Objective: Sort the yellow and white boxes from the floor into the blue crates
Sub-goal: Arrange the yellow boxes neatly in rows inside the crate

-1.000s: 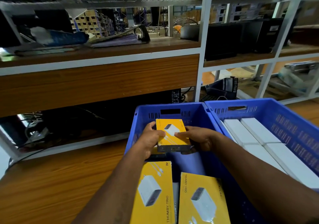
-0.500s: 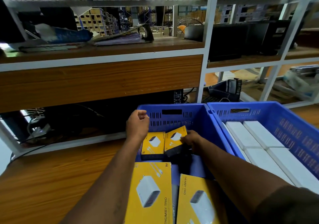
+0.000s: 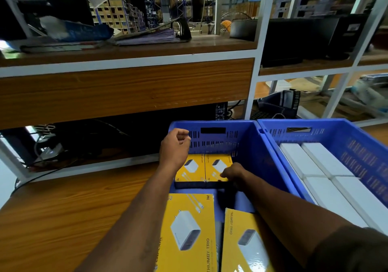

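Two blue crates stand side by side on the wooden floor. The left crate (image 3: 214,124) holds two small yellow boxes lying flat at its far end, side by side, and two large yellow boxes (image 3: 186,229) at the near end. My right hand (image 3: 232,174) is down inside, its fingers curled on the near edge of the right small yellow box (image 3: 217,163). The left small yellow box (image 3: 192,166) lies free. My left hand (image 3: 175,145) hovers loosely curled over the crate's left rim, holding nothing. The right crate (image 3: 315,123) contains several white boxes (image 3: 327,160).
A white metal rack (image 3: 251,87) with wooden shelves rises right behind the crates. Papers, a binder and black devices lie on its shelves. Cables and a power strip (image 3: 50,152) sit under its lowest shelf at the left. Wooden floor (image 3: 63,208) stretches left of the crates.
The small yellow box, held in both hands a second ago, now lies flat beside the other small one. My left hand let go and rose to the crate's rim.
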{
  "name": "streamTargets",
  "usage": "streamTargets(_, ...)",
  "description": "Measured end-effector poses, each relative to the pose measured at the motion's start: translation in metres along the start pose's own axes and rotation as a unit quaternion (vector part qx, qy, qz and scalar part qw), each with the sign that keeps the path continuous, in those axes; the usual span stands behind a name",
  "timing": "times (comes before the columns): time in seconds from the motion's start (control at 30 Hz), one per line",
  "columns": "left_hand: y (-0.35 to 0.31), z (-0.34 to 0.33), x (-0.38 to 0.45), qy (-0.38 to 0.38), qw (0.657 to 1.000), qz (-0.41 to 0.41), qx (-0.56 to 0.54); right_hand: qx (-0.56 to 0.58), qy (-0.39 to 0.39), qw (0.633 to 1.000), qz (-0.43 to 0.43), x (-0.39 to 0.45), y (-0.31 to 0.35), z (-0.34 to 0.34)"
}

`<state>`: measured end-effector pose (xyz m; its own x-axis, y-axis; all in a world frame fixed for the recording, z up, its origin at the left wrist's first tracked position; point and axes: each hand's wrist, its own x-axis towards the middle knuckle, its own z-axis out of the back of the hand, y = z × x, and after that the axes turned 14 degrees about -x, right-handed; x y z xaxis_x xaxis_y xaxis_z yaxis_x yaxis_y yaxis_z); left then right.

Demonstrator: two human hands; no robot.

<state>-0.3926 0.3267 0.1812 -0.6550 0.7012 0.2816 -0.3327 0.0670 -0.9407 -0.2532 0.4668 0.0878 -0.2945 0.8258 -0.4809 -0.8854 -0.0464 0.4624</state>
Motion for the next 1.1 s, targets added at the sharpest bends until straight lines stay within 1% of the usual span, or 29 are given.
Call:
streamTargets(0.1, 0.0, -0.001, -0.002, 0.017, 1.0, -0.01, 0.023, -0.01, 0.034, 0.999, 0.02, -0.022, 0.007, 0.007)
streamTargets(0.13, -0.001, -0.001, -0.003, 0.023, 0.999, -0.014, 0.033, -0.038, 0.039, 0.998, 0.031, -0.028, 0.008, 0.009)
streamTargets(0.2, -0.001, -0.001, -0.003, 0.03, 0.998, -0.016, 0.043, -0.09, 0.016, 0.994, 0.06, -0.042, 0.015, 0.016)
streamTargets(0.23, -0.001, -0.001, -0.003, 0.03, 0.999, -0.012, 0.034, -0.113, -0.003, 0.99, 0.083, -0.049, 0.018, 0.02)
streamTargets(0.27, -0.002, 0.0, -0.003, 0.03, 0.999, -0.006, 0.012, -0.114, -0.008, 0.987, 0.11, -0.057, 0.023, 0.024)
streamTargets(0.3, -0.003, 0.001, -0.002, 0.027, 0.999, 0.002, -0.019, -0.091, 0.007, 0.986, 0.136, -0.066, 0.029, 0.028)
streamTargets(0.37, -0.004, 0.005, -0.002, 0.011, 0.996, 0.012, -0.085, -0.037, 0.089, 0.978, 0.183, -0.095, 0.039, 0.036)
streamTargets(0.43, -0.005, 0.009, -0.002, -0.003, 0.993, 0.015, -0.116, -0.044, 0.186, 0.955, 0.228, -0.128, 0.045, 0.041)
streamTargets(0.47, -0.005, 0.01, -0.003, -0.002, 0.993, 0.014, -0.119, -0.065, 0.218, 0.943, 0.241, -0.141, 0.046, 0.042)
streamTargets(0.53, -0.006, 0.009, -0.005, 0.009, 0.993, 0.015, -0.116, -0.104, 0.264, 0.923, 0.26, -0.155, 0.041, 0.039)
streamTargets(0.6, -0.007, 0.008, -0.007, 0.021, 0.995, 0.008, -0.102, -0.102, 0.282, 0.913, 0.276, -0.159, 0.033, 0.033)
streamTargets(0.73, -0.008, 0.004, -0.009, 0.04, 0.997, -0.005, -0.061, -0.035, 0.274, 0.917, 0.288, -0.157, 0.021, 0.031)
streamTargets(0.83, -0.009, 0.004, -0.013, 0.066, 0.998, -0.006, -0.007, 0.03, 0.251, 0.934, 0.251, -0.147, 0.012, 0.035)
streamTargets(0.9, -0.008, 0.003, -0.02, 0.124, 0.991, 0.035, 0.031, 0.09, 0.226, 0.944, 0.224, -0.14, 0.007, 0.041)
streamTargets(0.93, -0.009, 0.003, -0.025, 0.162, 0.983, 0.06, 0.069, 0.119, 0.204, 0.948, 0.214, -0.139, 0.006, 0.044)
streamTargets(1.0, -0.012, 0.007, -0.035, 0.223, 0.957, 0.109, 0.153, 0.168, 0.136, 0.958, 0.189, -0.138, 0.005, 0.05)
streamTargets(1.03, -0.016, 0.011, -0.041, 0.24, 0.947, 0.139, 0.161, 0.187, 0.1, 0.961, 0.177, -0.136, 0.005, 0.052)
streamTargets(1.07, -0.02, 0.015, -0.048, 0.247, 0.943, 0.175, 0.137, 0.202, 0.071, 0.962, 0.167, -0.134, 0.005, 0.053)
streamTargets(1.1, -0.025, 0.018, -0.056, 0.246, 0.942, 0.208, 0.089, 0.216, 0.05, 0.963, 0.155, -0.131, 0.005, 0.054)
